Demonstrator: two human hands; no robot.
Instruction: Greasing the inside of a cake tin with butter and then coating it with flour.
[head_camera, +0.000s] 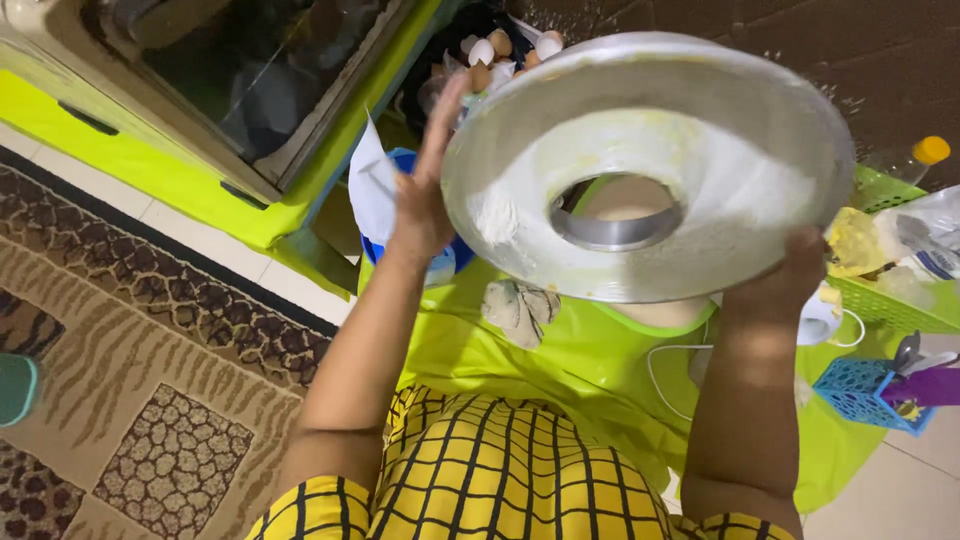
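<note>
At the upper centre, the right hand grips a tilted floured ring cake pan; the left hand, fingers spread flat, pats its rim, spreading flour; turning likely follows.

Yellow garment, black grid check; bare forearms, no sleeves.
</note>
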